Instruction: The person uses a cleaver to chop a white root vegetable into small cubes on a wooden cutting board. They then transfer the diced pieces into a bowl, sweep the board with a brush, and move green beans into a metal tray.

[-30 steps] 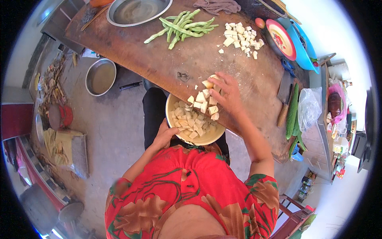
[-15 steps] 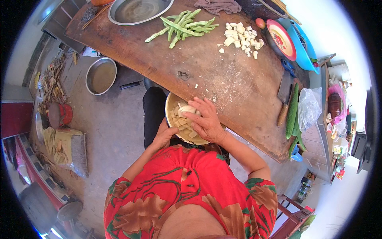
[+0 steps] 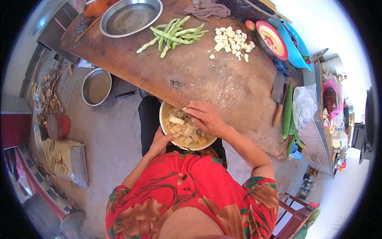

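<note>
A cream bowl [image 3: 162,113] filled with pale cut chunks [image 3: 182,128] sits over my lap at the table's front edge. My left hand [image 3: 161,142] grips its near-left side, thumb at the rim. Over the bowl's far-right side is my right hand [image 3: 207,118], fingers bent together, with a small whitish piece [image 3: 184,109] at the fingertips. A longer pale piece [image 3: 176,120] lies on top of the chunks. Similar pale cubes [image 3: 232,42] are heaped on the wooden table [image 3: 159,89], beside a pile of green beans [image 3: 173,35].
A cleaver [image 3: 278,92], blue-handled scissors [image 3: 281,67] and cucumbers [image 3: 287,113] lie on the right. Behind them are a red-rimmed plate [image 3: 277,42] and blue basin [image 3: 294,51]. A metal basin of water [image 3: 131,18] stands far left; another pan [image 3: 96,87] is on the floor.
My right hand has moved from over the bowl's middle to its far-right side, uncovering the chunks. The larger white piece that was under its fingers is gone from there. The whole view has shifted slightly.
</note>
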A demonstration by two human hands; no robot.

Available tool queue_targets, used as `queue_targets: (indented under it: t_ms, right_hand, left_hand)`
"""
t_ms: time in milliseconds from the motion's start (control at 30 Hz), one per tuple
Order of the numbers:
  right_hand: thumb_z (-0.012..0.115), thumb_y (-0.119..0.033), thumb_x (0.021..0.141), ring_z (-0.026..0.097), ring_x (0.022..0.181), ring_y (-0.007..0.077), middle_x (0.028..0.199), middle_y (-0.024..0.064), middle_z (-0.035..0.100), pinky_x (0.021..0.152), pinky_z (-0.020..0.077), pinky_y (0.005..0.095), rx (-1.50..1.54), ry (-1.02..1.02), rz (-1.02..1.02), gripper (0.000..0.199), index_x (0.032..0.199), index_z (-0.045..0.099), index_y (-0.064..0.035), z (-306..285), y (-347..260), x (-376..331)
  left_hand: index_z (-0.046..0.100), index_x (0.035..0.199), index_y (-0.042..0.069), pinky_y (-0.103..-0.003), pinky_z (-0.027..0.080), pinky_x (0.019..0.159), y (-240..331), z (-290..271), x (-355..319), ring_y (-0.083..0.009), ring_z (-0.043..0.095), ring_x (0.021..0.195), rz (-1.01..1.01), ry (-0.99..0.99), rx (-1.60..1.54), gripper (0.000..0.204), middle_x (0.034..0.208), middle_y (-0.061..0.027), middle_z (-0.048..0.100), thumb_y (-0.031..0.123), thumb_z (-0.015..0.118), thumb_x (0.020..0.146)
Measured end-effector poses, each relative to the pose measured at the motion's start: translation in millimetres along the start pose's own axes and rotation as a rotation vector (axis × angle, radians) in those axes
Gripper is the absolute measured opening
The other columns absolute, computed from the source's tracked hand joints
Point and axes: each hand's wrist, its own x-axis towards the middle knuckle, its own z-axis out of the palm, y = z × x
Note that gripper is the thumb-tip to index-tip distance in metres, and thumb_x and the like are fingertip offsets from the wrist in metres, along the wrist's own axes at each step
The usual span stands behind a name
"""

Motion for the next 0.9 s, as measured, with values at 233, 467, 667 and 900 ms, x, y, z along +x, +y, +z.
queue_targets:
  t_ms: [233,467,667,900]
  right_hand:
    - [0.059,-0.027,0.091,0.042,0.130,0.0345,0.138,0.0180,0.048,0.112,0.0292,0.0431,-0.174,0.515,0.402,0.051,0.138,0.049,-0.0072,-99.2,87.1,11.0]
    - [0.058,-0.040,0.091,0.036,0.133,0.0391,0.142,0.0265,0.039,0.111,0.0288,0.0436,-0.342,0.745,0.585,0.069,0.144,0.036,-0.0008,-156.2,210.7,19.3]
    - [0.055,-0.044,0.092,0.038,0.133,0.0392,0.143,0.0264,0.039,0.111,0.0294,0.0439,-0.250,0.716,0.627,0.068,0.146,0.036,-0.0064,-172.9,258.4,52.8]
    - [0.058,-0.057,0.086,0.038,0.136,0.0334,0.147,0.0171,0.041,0.111,0.0272,0.0476,-0.250,0.405,0.498,0.066,0.141,0.049,-0.0217,-179.2,291.2,95.5]
  left_hand:
    - [0.032,0.141,-0.005,-0.037,0.046,0.101,-6.9,-6.1,4.8,-0.0282,0.056,0.120,-0.016,0.011,0.012,0.078,0.133,-0.0192,0.052,-0.003,0.056,0.067]
    - [0.037,0.139,-0.005,-0.040,0.047,0.099,-11.2,-10.3,12.3,-0.0286,0.059,0.115,-0.064,0.031,0.041,0.077,0.129,-0.0173,0.057,-0.001,0.057,0.065]
    - [0.032,0.141,-0.004,-0.038,0.045,0.101,-18.6,-20.3,21.1,-0.0275,0.056,0.119,-0.047,-0.007,0.022,0.081,0.131,-0.0170,0.054,-0.001,0.057,0.065]
    - [0.030,0.143,-0.004,-0.039,0.045,0.102,-11.0,-16.4,26.5,-0.0271,0.056,0.119,-0.050,-0.024,0.010,0.083,0.132,-0.0169,0.053,-0.004,0.057,0.064]
